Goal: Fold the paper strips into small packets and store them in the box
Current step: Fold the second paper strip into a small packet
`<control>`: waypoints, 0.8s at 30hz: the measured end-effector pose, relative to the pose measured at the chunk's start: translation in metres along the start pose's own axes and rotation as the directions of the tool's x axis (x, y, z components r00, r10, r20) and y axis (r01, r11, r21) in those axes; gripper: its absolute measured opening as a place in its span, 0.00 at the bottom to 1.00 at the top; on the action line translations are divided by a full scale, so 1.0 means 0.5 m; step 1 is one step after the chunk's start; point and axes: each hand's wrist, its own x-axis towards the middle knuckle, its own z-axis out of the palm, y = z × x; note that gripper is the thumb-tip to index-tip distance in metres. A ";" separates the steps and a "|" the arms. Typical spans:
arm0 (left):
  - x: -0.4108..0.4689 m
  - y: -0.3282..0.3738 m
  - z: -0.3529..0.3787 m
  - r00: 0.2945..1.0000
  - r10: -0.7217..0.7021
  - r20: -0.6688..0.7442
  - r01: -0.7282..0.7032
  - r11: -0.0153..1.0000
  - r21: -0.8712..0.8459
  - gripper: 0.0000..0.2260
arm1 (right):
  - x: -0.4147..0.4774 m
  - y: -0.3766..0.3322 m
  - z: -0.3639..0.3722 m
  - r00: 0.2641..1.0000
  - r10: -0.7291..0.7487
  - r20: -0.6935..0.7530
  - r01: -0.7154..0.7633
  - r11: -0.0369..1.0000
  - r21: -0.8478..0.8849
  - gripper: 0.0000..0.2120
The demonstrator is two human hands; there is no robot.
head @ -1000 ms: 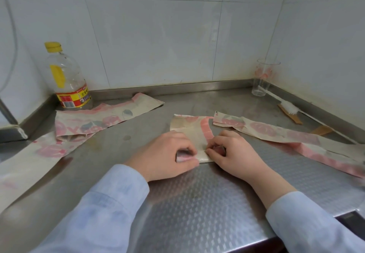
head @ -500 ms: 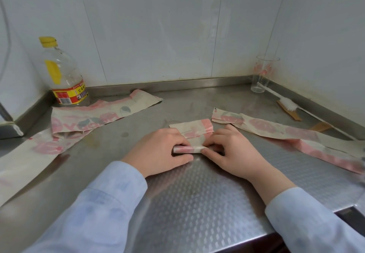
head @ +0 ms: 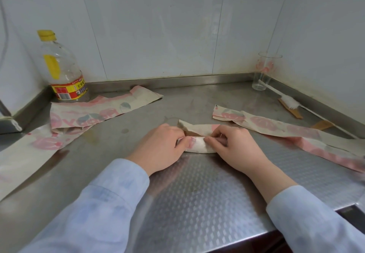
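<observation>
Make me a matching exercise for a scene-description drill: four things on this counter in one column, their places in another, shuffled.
Things:
1. bottle
2. glass
3. brush
4. folded strip

Places:
A. far right corner
B. between both hands
C. far left, against the wall
D. lying along the right edge, near the glass

Pairs: 1-C, 2-A, 3-D, 4-B

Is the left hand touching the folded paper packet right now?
Touching. The head view shows the left hand with its fingertips pressed on the folded packet.
</observation>
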 end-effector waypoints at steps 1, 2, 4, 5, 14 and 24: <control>0.001 0.002 0.002 1.000 -0.012 0.000 0.012 1.000 0.013 0.21 | 0.000 0.002 0.001 1.000 0.015 -0.003 -0.015 1.000 -0.016 0.13; 0.002 0.003 0.006 1.000 -0.024 -0.002 0.024 0.999 0.036 0.21 | 0.000 0.004 0.004 1.000 0.026 -0.003 -0.026 0.999 -0.036 0.14; 0.005 0.004 0.013 0.998 -0.063 -0.017 0.065 0.994 0.093 0.21 | 0.000 0.008 0.007 0.999 0.038 0.000 -0.038 0.997 -0.073 0.14; 0.007 0.006 0.016 0.996 -0.086 -0.031 0.090 0.989 0.120 0.21 | 0.000 0.009 0.008 0.999 0.043 0.000 -0.043 0.995 -0.086 0.14; 0.013 0.001 0.024 0.992 -0.104 -0.074 0.110 0.990 0.085 0.22 | 0.002 0.001 0.001 0.999 -0.030 -0.038 0.028 0.998 -0.061 0.05; 0.036 -0.025 0.037 0.956 -0.291 0.033 0.280 0.940 0.194 0.32 | -0.006 -0.017 -0.013 0.984 -0.121 0.132 0.128 0.990 -0.051 0.17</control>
